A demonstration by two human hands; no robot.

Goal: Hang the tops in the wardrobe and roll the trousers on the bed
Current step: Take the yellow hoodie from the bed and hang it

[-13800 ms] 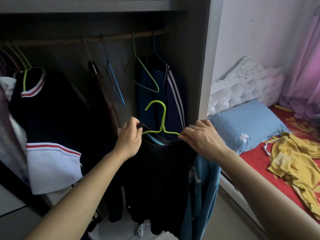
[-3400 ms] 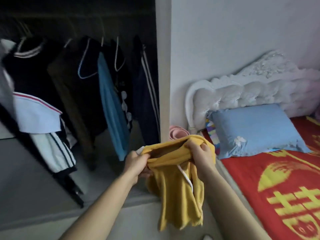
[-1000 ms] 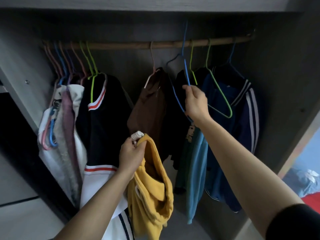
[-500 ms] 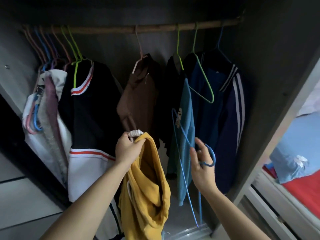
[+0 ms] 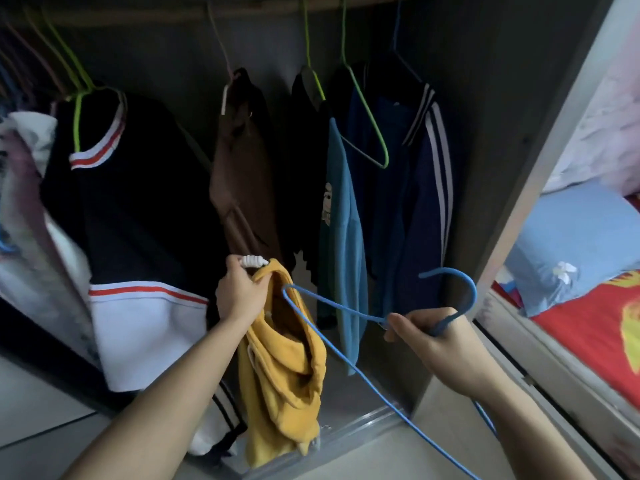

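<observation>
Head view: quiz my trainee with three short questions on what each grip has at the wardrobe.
1. True or false: the right-hand grip holds the blue hanger near its hook.
2. Which holds the yellow top? A: left-hand grip. B: right-hand grip.
3. Fill in: the empty hanger beside the light blue top is ____.
Key: 1 true; 2 A; 3 green.

A: Item at 3 o'clock?
B: Light blue pillow (image 5: 575,247), white flower motif, lying on a red printed cover (image 5: 588,341).
A: At 2 o'clock?
B: Pale headboard (image 5: 609,133), blurred, behind the pillow.
</observation>
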